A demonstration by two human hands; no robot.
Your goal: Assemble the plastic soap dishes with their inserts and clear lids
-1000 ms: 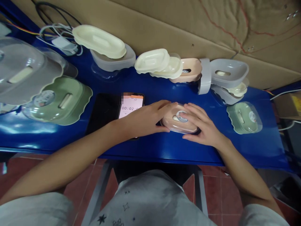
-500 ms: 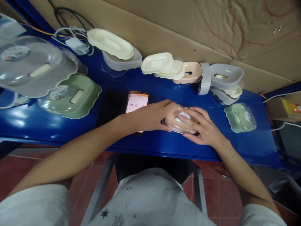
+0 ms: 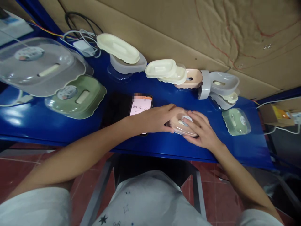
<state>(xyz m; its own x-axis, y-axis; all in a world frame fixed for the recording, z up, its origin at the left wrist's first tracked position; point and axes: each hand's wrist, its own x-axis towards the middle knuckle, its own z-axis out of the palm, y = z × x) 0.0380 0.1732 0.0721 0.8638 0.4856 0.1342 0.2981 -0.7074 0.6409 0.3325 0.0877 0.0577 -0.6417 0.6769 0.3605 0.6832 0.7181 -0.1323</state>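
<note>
A small peach plastic box (image 3: 177, 121) with a clear lid and a round white label rests on the blue table in front of me. My left hand (image 3: 162, 119) grips its left side, thumb low at the near edge and fingers over the far edge. On the other side my right hand (image 3: 203, 131) holds the box, with fingers spread over the lid beside the label. Just left of the box a phone (image 3: 141, 106) shows a running timer, partly covered by my left forearm.
Large grey (image 3: 47, 83) and green lidded boxes (image 3: 87, 102) stand at the left. Along the back lie cream trays (image 3: 161, 68), a peach tray (image 3: 194, 77) and grey trays (image 3: 224, 83). At the right sits a small green lidded box (image 3: 236, 122). Cables (image 3: 82, 37) lie back left.
The whole view has shifted slightly. Both hands stay on the peach box, with almost the same grip. The phone's timer has moved on.
</note>
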